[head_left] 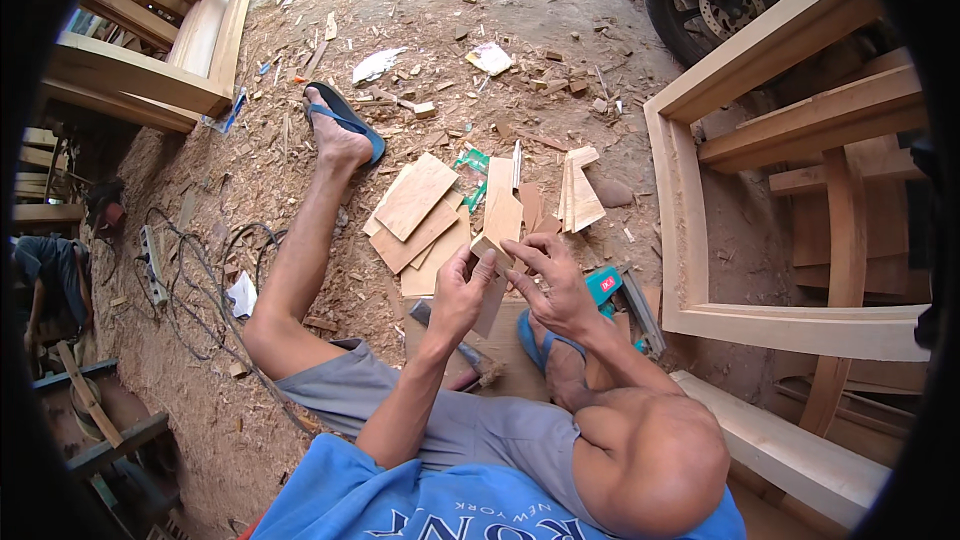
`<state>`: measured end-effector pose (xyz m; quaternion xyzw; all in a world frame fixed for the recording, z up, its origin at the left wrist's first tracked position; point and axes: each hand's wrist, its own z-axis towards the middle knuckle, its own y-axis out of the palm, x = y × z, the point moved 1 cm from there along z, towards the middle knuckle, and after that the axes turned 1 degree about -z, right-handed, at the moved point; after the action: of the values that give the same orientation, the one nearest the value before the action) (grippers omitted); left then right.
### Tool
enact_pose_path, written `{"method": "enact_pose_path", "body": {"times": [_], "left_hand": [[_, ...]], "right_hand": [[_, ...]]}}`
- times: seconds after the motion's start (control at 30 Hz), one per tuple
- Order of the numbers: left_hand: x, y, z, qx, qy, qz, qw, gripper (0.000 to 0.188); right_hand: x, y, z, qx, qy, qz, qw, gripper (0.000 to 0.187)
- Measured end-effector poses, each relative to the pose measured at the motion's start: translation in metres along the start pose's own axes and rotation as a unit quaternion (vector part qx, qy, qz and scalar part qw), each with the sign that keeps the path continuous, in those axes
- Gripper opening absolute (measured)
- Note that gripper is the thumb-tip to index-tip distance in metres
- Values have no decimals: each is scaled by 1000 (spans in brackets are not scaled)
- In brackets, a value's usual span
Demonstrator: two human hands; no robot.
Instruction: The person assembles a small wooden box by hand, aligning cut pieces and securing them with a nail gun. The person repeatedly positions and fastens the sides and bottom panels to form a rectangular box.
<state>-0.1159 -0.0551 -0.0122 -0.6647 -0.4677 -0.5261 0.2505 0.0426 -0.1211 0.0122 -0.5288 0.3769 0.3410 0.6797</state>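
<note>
Between my hands, in front of my lap, is a small thin piece of wood (489,246). My left hand (460,292) grips its left side, the thumb lying along it. My right hand (556,290) pinches the other side with thumb and fingertips. Just beyond my hands, several thin plywood pieces (418,197) lie in a loose pile on the ground. To the right of that pile are some light wooden offcuts (580,192). A hammer-like tool (420,313), partly hidden by my left forearm, lies below my hands. Beside my right hand sits a teal power tool (603,286).
Wooden frames stand at the right (684,210) and the upper left (220,60). A motorbike wheel (690,0) is at the upper right. Black cables (190,280) and a power strip (152,265) lie on the left. Shavings and scraps cover the ground. Another person (50,280) is at the far left.
</note>
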Motion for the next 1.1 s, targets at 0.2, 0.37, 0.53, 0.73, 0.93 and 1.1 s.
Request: {"method": "enact_pose_path", "body": {"times": [0.2,0.37,0.53,0.73,0.93,1.1], "left_hand": [[4,2,-2,-6,-11,-25,1000,36],[-4,-13,1,15,-47,-109,993,37],[-11,-36,8,38,-46,-242,969,38],[-1,-64,10,26,-5,-281,959,43],[0,-62,12,-25,-5,-308,951,43],[1,-62,5,-21,-33,-279,959,42]], "right_hand": [[0,0,-4,-29,32,34,999,40],[6,-5,-3,10,49,91,995,40],[37,-38,-19,28,220,44,974,35],[70,-44,-92,-25,359,-261,896,49],[67,-41,-109,14,281,-344,896,45],[-37,-73,-61,-137,265,-327,897,39]]}}
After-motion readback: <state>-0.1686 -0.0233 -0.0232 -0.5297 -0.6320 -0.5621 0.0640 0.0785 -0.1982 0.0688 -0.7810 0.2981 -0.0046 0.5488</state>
